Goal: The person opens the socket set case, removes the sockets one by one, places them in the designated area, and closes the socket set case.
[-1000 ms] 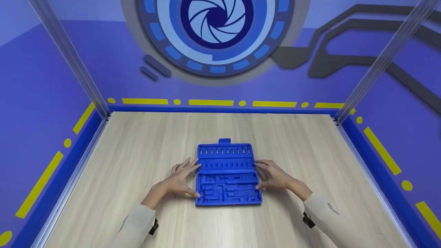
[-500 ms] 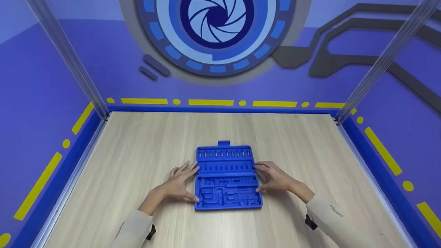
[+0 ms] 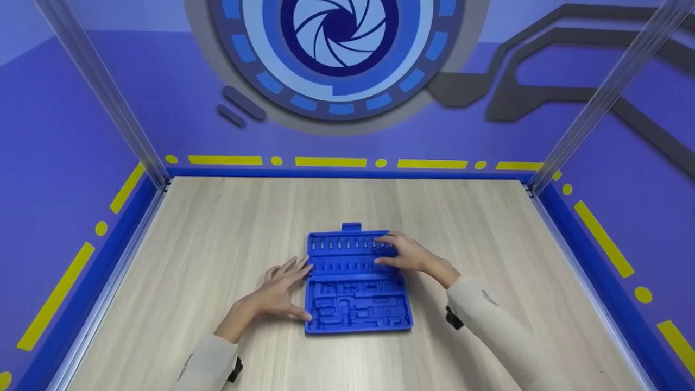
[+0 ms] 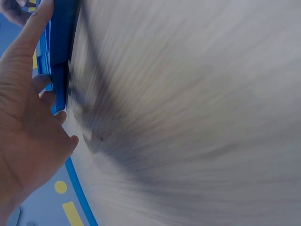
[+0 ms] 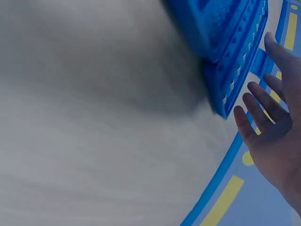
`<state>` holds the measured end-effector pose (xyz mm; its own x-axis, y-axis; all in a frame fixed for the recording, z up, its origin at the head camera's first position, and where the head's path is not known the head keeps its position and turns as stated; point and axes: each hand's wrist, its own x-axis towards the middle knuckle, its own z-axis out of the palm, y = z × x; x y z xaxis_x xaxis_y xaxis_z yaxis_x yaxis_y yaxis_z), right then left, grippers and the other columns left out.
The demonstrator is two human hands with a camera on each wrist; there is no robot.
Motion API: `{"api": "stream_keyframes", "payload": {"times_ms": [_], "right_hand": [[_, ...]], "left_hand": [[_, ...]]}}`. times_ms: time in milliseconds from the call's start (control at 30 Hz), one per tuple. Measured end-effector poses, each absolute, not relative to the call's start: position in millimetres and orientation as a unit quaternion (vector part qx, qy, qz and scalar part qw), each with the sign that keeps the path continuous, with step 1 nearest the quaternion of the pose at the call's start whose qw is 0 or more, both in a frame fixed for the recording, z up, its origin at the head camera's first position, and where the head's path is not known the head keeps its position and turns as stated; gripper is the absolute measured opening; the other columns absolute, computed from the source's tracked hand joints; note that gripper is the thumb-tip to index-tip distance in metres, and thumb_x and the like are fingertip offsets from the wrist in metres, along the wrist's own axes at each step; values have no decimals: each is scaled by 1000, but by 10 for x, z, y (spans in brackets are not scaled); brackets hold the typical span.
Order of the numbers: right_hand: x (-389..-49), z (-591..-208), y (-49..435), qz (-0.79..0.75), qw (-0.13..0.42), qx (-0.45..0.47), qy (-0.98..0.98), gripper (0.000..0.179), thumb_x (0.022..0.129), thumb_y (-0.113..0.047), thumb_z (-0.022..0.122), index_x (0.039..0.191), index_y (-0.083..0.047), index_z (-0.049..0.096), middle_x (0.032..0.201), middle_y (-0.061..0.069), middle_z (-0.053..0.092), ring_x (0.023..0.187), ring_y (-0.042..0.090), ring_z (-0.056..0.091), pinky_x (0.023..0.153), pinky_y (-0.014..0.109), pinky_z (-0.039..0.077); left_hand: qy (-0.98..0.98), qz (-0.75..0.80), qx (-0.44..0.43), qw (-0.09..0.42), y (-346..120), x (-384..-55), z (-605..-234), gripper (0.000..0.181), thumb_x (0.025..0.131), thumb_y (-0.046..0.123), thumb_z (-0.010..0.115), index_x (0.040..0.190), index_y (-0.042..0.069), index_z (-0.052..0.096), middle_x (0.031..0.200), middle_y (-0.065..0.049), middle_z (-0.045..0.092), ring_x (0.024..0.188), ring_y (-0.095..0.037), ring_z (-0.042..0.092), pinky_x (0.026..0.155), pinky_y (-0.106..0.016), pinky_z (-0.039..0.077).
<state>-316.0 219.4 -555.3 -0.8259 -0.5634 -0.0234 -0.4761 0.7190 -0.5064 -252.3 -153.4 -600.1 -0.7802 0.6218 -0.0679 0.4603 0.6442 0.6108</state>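
Observation:
An unfolded blue plastic tool case point(image 3: 358, 304) lies flat on the table, its moulded lower half nearest me. Along the far half runs a row of small silvery bits point(image 3: 339, 244). My left hand point(image 3: 277, 293) rests at the case's left side, thumb on the near half and spread fingers by the far half. Over the right part of the far half is my right hand point(image 3: 410, 254), which covers the end of the bit row. In the right wrist view, its fingers point(image 5: 261, 101) are extended and apart, with nothing seen between them.
A wood-grain table point(image 3: 228, 217) bears the case. Blue-violet panels with yellow marks point(image 3: 331, 162) wall in its back and both sides. Metal posts point(image 3: 597, 98) stand at the back corners. A latch tab point(image 3: 351, 226) sticks out from the case's far edge.
My right hand has left the case's right edge and moved left and away from me, over the bit row. The case slid slightly toward me; my left hand stayed beside it.

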Motion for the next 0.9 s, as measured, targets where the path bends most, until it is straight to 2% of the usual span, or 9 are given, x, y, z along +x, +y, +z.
{"api": "stream_keyframes", "payload": {"times_ms": [167, 333, 433, 533, 633, 733, 800, 900], "right_hand": [[-3275, -5602, 1858, -266, 85, -299, 912, 54, 97, -28, 71, 139, 3, 58, 136, 22, 64, 124, 37, 64, 105, 53, 52], [-3346, -5699, 1543, -321, 80, -300, 895, 47, 98, -19, 70, 136, 6, 60, 122, 22, 70, 109, 34, 69, 96, 50, 56], [-3375, -5781, 1364, -368, 75, -281, 883, 44, 98, -18, 69, 134, 7, 62, 116, 22, 73, 103, 33, 70, 93, 48, 58], [-3387, -5868, 1202, -424, 85, -243, 868, 43, 98, -17, 69, 134, 6, 62, 114, 21, 73, 98, 31, 71, 86, 41, 60], [-3398, -5925, 1068, -476, 101, -209, 849, 43, 99, -16, 68, 134, 7, 61, 111, 22, 73, 93, 34, 73, 76, 34, 63], [-3410, -5946, 950, -507, 107, -185, 835, 42, 98, -13, 69, 134, 8, 61, 108, 24, 73, 88, 36, 74, 69, 34, 64], [-3418, -5944, 878, -501, 100, -180, 841, 41, 98, -13, 69, 132, 7, 62, 106, 23, 74, 86, 35, 75, 67, 34, 64], [-3438, -5930, 777, -451, 75, -178, 871, 38, 97, -15, 69, 129, 5, 66, 101, 17, 76, 83, 24, 72, 71, 31, 62]], "left_hand": [[897, 292, 304, 132, -1549, -2530, -6016, 124, 67, 54, 91, 161, 5, 26, 172, -16, 13, 156, -51, 8, 119, -76, 7], [897, 293, 306, 125, -1559, -2536, -6021, 124, 66, 54, 91, 161, 5, 27, 172, -17, 14, 156, -51, 9, 118, -77, 10], [897, 295, 305, 122, -1572, -2529, -6036, 124, 67, 54, 91, 161, 6, 28, 172, -17, 15, 156, -51, 9, 117, -76, 11], [897, 299, 303, 123, -1580, -2518, -6057, 123, 67, 53, 92, 161, 6, 28, 171, -17, 16, 156, -51, 10, 116, -76, 12], [895, 301, 304, 124, -1572, -2519, -6067, 123, 67, 53, 92, 161, 5, 28, 171, -18, 16, 156, -52, 10, 115, -76, 13], [893, 305, 306, 123, -1563, -2529, -6073, 122, 68, 53, 91, 161, 5, 28, 171, -18, 16, 155, -52, 10, 115, -77, 13], [893, 307, 307, 121, -1561, -2537, -6076, 122, 68, 54, 91, 161, 5, 28, 171, -18, 16, 155, -52, 11, 115, -77, 13], [893, 309, 306, 115, -1566, -2547, -6074, 123, 67, 54, 91, 160, 5, 29, 171, -17, 17, 155, -52, 11, 115, -77, 13]]}}
